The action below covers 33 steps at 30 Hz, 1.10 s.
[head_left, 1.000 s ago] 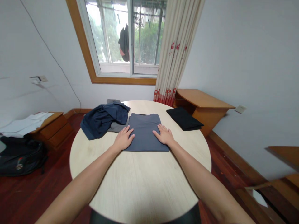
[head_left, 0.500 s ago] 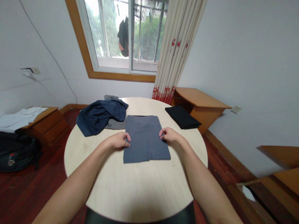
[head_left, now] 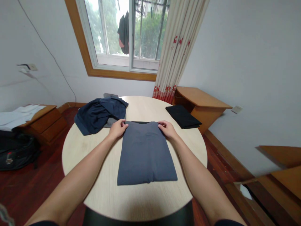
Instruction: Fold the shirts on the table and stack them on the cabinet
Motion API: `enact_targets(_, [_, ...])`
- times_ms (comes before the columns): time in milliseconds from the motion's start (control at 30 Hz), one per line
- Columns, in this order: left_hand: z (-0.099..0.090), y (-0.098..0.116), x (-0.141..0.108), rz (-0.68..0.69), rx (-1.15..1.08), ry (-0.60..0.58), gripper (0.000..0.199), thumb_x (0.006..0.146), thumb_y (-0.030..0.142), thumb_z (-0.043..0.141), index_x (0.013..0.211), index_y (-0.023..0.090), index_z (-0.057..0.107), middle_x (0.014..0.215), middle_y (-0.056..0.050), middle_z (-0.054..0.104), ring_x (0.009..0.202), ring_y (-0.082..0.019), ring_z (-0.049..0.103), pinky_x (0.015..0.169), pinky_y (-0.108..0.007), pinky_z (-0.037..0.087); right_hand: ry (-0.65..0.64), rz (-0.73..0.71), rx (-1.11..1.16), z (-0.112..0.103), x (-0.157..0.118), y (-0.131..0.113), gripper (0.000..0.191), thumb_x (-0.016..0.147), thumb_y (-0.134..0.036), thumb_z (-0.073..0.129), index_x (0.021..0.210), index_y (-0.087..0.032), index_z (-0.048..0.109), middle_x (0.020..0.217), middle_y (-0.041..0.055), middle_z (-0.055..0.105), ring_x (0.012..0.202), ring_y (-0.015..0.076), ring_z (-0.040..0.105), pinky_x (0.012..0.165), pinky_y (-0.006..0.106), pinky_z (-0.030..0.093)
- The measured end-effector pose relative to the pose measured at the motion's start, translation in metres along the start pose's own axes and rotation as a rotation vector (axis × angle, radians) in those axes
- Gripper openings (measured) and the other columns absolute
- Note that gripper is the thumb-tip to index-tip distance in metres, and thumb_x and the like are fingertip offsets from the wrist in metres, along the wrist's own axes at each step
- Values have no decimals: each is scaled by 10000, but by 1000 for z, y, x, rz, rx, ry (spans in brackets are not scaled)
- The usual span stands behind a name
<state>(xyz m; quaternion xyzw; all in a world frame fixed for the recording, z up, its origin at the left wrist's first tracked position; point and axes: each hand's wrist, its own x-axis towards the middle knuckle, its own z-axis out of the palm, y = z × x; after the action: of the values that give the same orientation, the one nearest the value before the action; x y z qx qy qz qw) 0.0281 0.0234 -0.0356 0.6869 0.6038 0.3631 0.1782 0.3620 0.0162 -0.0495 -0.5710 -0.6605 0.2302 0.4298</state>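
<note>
A grey folded garment [head_left: 147, 153] lies flat on the round pale table [head_left: 101, 191], its wider edge toward me. My left hand [head_left: 118, 128] pinches its far left corner between thumb and fingers. At the far right corner, my right hand [head_left: 167, 128] has its fingers closed on the cloth in the same way. A dark strip shows along the garment's far edge, between the two hands.
Crumpled dark blue clothing [head_left: 94, 114] lies at the table's back left, over grey cloth. A folded black garment [head_left: 183, 116] is at the back right. Beyond stand a wooden desk [head_left: 199, 97] and a curtain [head_left: 176, 56].
Both hands have moved from the garment's sides to its far corners. The grey garment has come nearer to me, and its near edge lies closer to the table's front.
</note>
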Motion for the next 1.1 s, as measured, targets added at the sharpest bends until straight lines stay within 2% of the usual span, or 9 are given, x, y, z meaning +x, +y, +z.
enact_targets(133, [1,-2,1,40,-112,58,319,821,338,604,1053,171,747,857,-58,739,770,-211,666,744,-296,503,91,1,85,2,2,-4,339,744,-336,611,983,-146,757,831,69,719,681,181,592,678,315,496])
enact_targets(267, [-1,0,-1,45,-151,120,281,839,341,590,982,170,760,871,-57,753,722,-196,652,723,-287,501,206,-86,94,2,3,-9,311,780,-370,594,932,-156,761,940,96,726,744,188,611,727,325,507])
enact_targets(400, [-1,0,-3,52,-129,141,277,841,334,604,992,164,762,901,-62,763,699,-188,638,720,-289,499,174,-121,26,5,2,-7,271,792,-327,577,901,-165,765,974,93,719,754,179,616,759,331,519])
enact_targets(567, [2,2,-4,58,-134,80,369,814,346,657,1127,167,733,999,-79,761,719,-182,633,729,-290,504,90,-89,-59,8,3,-1,236,783,-263,583,899,-175,769,1001,88,719,809,186,642,818,349,531])
enact_targets(767, [1,2,-2,88,-214,182,321,832,360,626,1048,161,754,853,-53,741,698,-178,613,686,-282,493,162,-215,-134,5,5,1,235,827,-211,550,915,-183,766,1002,94,721,883,207,656,862,377,540])
enact_targets(833, [0,1,-2,66,-183,157,304,833,342,623,1041,160,749,857,-55,736,703,-184,619,696,-293,502,143,-238,-204,3,5,-2,258,846,-179,521,931,-178,764,1013,107,716,936,219,658,898,388,536])
enact_targets(933, [-3,10,-8,86,-20,162,275,837,278,611,1057,161,731,999,-95,728,897,-238,658,846,-357,520,25,-220,-391,1,1,-14,284,844,-159,534,1020,-175,756,1096,130,699,1047,254,639,982,436,507])
enact_targets(1033, [2,32,-23,323,157,202,364,923,308,533,1241,185,659,1360,-131,610,1274,-287,531,1079,-446,412,-30,-298,-537,6,-11,-39,374,898,-261,553,1238,-177,685,1358,158,596,1282,308,520,1103,506,405])
enact_targets(1100, [11,48,-35,506,250,38,444,977,374,458,1371,207,575,1517,-105,490,1413,-274,405,1167,-462,315,-139,-401,-552,17,-21,-55,484,950,-344,510,1401,-176,568,1518,147,471,1409,301,407,1170,511,317])
